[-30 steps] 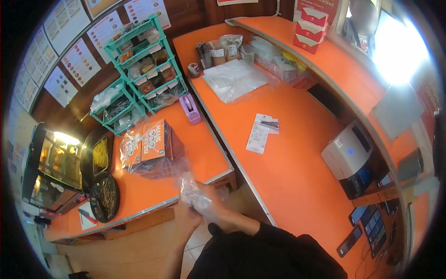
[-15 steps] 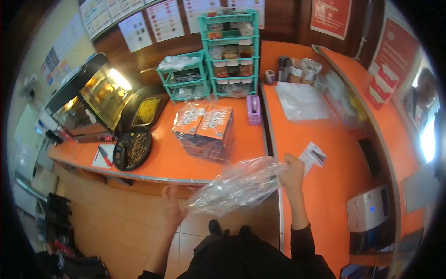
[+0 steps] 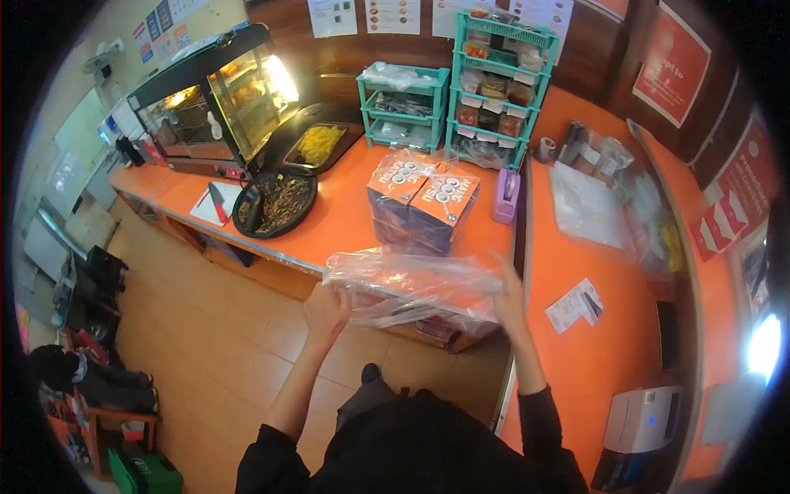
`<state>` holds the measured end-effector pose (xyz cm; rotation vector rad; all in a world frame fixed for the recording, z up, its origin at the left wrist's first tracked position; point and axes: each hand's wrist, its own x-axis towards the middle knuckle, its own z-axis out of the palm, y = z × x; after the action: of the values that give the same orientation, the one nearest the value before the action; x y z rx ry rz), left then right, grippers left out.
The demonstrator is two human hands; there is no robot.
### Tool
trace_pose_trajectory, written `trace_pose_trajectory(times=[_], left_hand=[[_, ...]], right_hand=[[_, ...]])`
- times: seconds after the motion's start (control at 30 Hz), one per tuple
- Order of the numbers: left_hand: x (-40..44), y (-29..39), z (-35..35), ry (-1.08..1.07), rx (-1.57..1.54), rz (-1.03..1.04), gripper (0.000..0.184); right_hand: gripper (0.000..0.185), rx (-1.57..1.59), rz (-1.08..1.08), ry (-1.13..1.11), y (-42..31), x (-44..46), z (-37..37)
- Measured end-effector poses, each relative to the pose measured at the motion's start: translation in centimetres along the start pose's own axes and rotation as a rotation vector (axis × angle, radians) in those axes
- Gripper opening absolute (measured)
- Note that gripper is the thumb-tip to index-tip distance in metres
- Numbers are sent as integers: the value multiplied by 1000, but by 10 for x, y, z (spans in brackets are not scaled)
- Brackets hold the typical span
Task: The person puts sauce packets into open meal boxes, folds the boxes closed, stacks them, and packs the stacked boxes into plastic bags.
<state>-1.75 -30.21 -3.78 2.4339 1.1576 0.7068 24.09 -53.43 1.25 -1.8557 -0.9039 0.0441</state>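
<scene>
A clear plastic bag [image 3: 411, 288] is stretched sideways between my two hands, in front of the counter's edge. My left hand [image 3: 327, 309] is closed on the bag's left end. At the bag's right end is my right hand [image 3: 508, 300], its fingers pinched on the plastic. Just beyond the bag, two orange and dark boxes [image 3: 421, 198] stand side by side on the orange counter, wrapped in clear plastic.
Behind the boxes stand teal racks [image 3: 498, 90] and a purple tape dispenser [image 3: 506, 196]. A black pan [image 3: 275, 204], a knife [image 3: 218, 201] and a lit glass warmer [image 3: 222, 99] are at left. Receipts [image 3: 574, 306], plastic sheets [image 3: 586, 204] and a white printer [image 3: 646, 420] are at right.
The view has swung left. The plastic, bunched between my hands a second ago, is now spread out between them. My left hand, looser half a second ago, now grips its end.
</scene>
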Motion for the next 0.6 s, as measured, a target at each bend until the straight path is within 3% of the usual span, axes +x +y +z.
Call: trace_pose_trajectory(times=[0.07,0.13,0.27,0.3,0.33,0.37,0.47,0.53,0.57,0.6], left_hand=[[-2,-44,35,-91,161,-42,44],[-9,-46,29,-192,315,-94,56],[5,-50,23,-117,141,-54,92],[12,-47,26,-99,122,-15,96],[20,-43,28,-81,105,24,100],[28,-23,23,-141,116,-19,100],[39,-4,38,-234,92,15,96],[42,-2,52,-260,65,76,93],[47,0,59,-178,-146,301,80],[46,2,64,-197,-212,343,66]], right_hand=[[28,459,-21,-71,-4,-3,16],[18,459,-23,-329,-15,-1,3],[12,452,-4,-790,-34,1,-22],[12,5,-104,-596,-36,0,-15],[12,3,-82,-588,-14,-6,-6],[13,-421,69,-413,27,-17,10],[20,-842,397,-249,65,-15,28],[22,-687,439,-329,64,-10,37],[29,-543,374,-214,77,-13,44],[29,-546,386,-206,67,-6,47]])
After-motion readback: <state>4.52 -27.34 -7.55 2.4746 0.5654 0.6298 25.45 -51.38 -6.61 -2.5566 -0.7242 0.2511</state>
